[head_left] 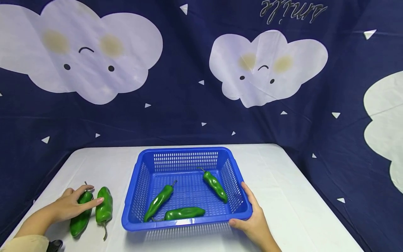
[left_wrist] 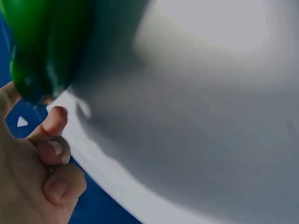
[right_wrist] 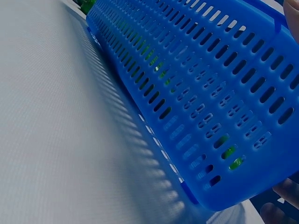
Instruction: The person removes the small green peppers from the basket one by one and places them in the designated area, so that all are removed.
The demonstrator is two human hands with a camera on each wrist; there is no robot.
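At the left end of the bench, a glossy green pepper lies partly hidden beneath the left hand, its stem end pointing away from the person. That hand has its thumb and index finger spread apart; the thumb reaches across to a second pepper just beside, whose stem points toward the person. I cannot tell how firmly either one is touched.

To the right of these two stands a blue plastic basket with slotted walls. The right hand grips its near right corner, thumb on the front side and fingers along the right wall. Inside lie three more green peppers: one slanting at the left, one lying crosswise along the near wall, and one slanting at the right.

A cream sleeve shows on the left arm. Behind the white-covered bench hangs a navy cloth printed with small white triangles and pale clouds with upside-down faces. Near its top, the outlined word "smile" can be read, also upside down.
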